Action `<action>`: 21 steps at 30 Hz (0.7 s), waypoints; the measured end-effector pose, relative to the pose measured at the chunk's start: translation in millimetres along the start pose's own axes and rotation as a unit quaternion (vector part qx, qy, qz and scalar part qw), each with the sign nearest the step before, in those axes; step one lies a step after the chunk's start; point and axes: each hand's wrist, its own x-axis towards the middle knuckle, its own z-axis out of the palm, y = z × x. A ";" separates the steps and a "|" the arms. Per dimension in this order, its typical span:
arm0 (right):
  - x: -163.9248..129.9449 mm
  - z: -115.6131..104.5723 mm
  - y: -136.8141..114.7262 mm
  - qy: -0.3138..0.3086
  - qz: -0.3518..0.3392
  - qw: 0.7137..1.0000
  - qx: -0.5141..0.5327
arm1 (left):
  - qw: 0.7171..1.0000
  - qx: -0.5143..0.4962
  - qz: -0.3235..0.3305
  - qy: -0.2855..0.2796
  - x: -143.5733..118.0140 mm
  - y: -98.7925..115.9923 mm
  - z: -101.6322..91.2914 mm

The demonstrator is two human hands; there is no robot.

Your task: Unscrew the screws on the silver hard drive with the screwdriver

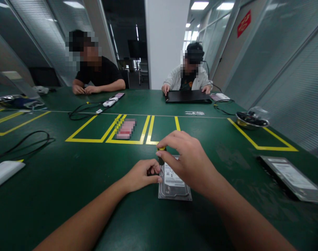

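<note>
A silver hard drive [174, 186] with a white label lies flat on the green table [96, 195] right in front of me. My right hand [186, 160] grips a small screwdriver [161, 155] with a black and yellow handle, held upright over the drive's left far corner. My left hand [143, 174] rests on the table against the drive's left edge, its fingers pinched around the screwdriver's lower end.
A second drive in a clear bag [292, 177] lies to the right. A metal bowl [251, 120], black cables [25, 143], a white box [3, 172] and yellow floor-tape squares [96, 130] mark the table. Two people sit at the far edge, one with a black laptop [188, 96].
</note>
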 end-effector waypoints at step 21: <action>0.1 -0.1 1.9 0.012 -0.021 1.000 -0.010 | 1.000 -0.007 0.003 -0.003 0.1 2.2 -1.8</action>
